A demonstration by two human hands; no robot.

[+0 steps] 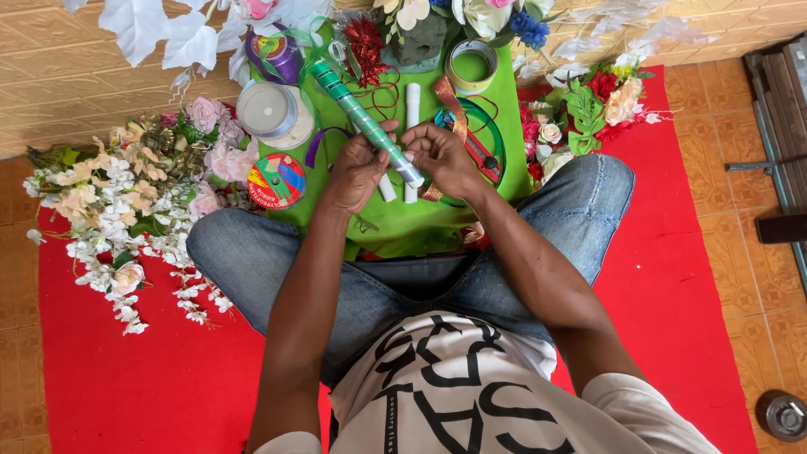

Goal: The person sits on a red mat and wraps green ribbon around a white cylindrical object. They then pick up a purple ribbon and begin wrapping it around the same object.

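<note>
I sit cross-legged with a green cloth [395, 223] spread in front of my knees. Both hands hold a white tube wrapped in green ribbon [361, 118], which slants up and to the left. My left hand [357, 168] grips its lower part from the left. My right hand [441, 155] pinches the white lower end [409, 175] from the right. Two bare white tubes [413, 105] lie on the cloth under my hands, partly hidden.
Ribbon spools surround the cloth: a clear one [269, 109], a purple one [276, 52], a multicoloured one [276, 181] and a green tape roll [471, 65]. Artificial flowers lie left [126, 202] and right [588, 109] on a red mat [689, 277]. Floral foam [420, 42] stands behind.
</note>
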